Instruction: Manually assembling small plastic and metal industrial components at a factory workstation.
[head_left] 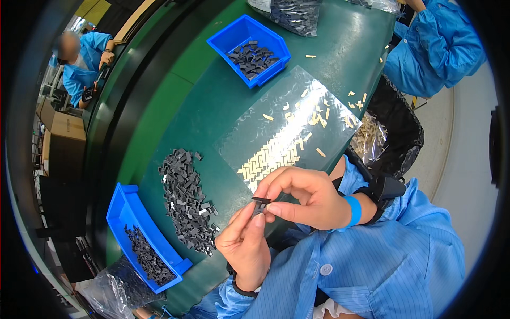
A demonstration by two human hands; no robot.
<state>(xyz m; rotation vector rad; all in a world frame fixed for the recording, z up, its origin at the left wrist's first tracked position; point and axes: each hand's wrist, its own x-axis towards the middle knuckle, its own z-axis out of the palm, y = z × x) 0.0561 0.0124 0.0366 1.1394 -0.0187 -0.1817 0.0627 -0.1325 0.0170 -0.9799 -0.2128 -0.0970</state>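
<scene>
Your left hand [247, 247] and right hand [311, 199] pinch a small black part [261, 200] over the green worktop's [202, 122] near side. On it: clear sheet [236, 146], cream pieces [271, 155], black heap [183, 199]. Cardboard box [68, 126] far left; co-worker [435, 48] upper right.

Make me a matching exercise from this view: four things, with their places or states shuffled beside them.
Things:
1. Small dark part
2. Clear sheet
3. Loose pile of black pieces
4. Blue wristband

Places or states:
A. On the wrist of the right hand
B. Spread with pale strips
C. At the fingertips of the left hand and right hand
D. Beside the lower-left blue bin

Pairs: 1-C, 2-B, 3-D, 4-A.
</scene>
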